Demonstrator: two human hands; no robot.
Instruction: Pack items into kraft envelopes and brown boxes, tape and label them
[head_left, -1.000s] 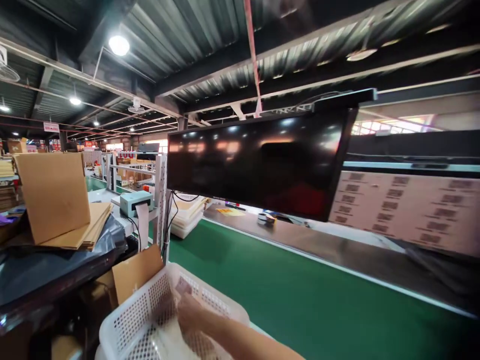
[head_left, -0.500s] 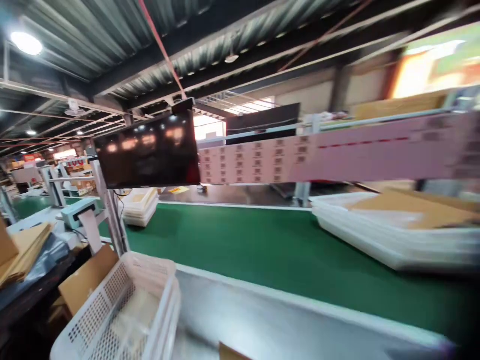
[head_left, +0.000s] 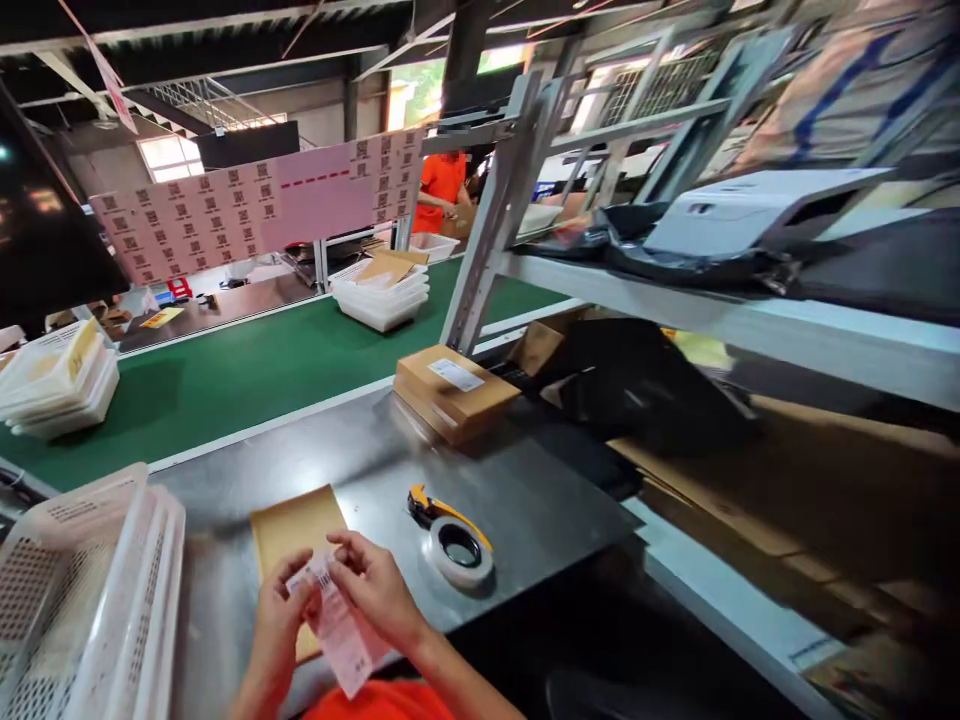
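A person's two bare hands meet over a metal surface point(head_left: 217, 610), the left hand point(head_left: 279, 608) and the right hand point(head_left: 379, 590) sharing a pale pink printed slip point(head_left: 343, 632). Each grip is narrow, thumb and fingers pinching the slip near its upper end, while its lower part hangs toward the orange clothing point(head_left: 382, 703) at the near edge. Behind the hands lies a flat brown envelope point(head_left: 300, 522) — whether the slip touches it is hard to tell, as the fingers blur and cover the spot. Just right of the hands, a tape dispenser point(head_left: 472, 577) with an orange handle rests on the surface; farther back, near the metal upright, sit brown cartons point(head_left: 454, 390), the upper one bearing a white label. Nested white baskets point(head_left: 154, 600) stand at left. Beyond runs a green conveyor belt point(head_left: 247, 390) carrying a stack of white trays point(head_left: 384, 300) topped with brown cardboard — and, past it, a co-worker point(head_left: 439, 190) in orange stands partly hidden behind the frame.
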